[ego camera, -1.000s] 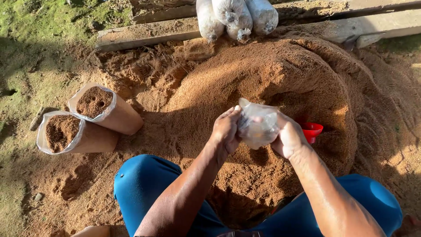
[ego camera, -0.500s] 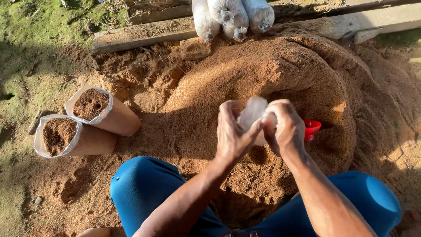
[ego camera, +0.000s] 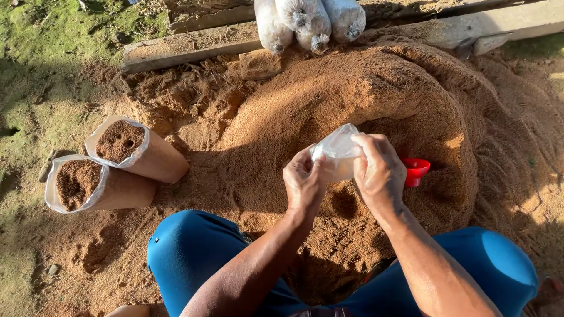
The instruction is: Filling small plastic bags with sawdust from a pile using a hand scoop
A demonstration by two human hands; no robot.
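Observation:
An empty clear plastic bag (ego camera: 336,151) is held between both hands above a large heap of brown sawdust (ego camera: 364,100). My left hand (ego camera: 303,181) pinches the bag's left edge with its fingertips. My right hand (ego camera: 380,171) grips the bag's right side, fingers curled over it. A red funnel (ego camera: 415,170) lies on the sawdust just right of my right hand, partly hidden behind it.
Two filled bags (ego camera: 132,151) of sawdust lie tilted on the ground at the left. Several tied white bags (ego camera: 311,20) rest against wooden planks (ego camera: 194,44) at the top. My blue-clad knees (ego camera: 194,252) frame the bottom. Grass lies at far left.
Both hands have worked the bag: it was puffed open a second ago, then squeezed between the palms, and now is held stretched between the fingertips slightly lower.

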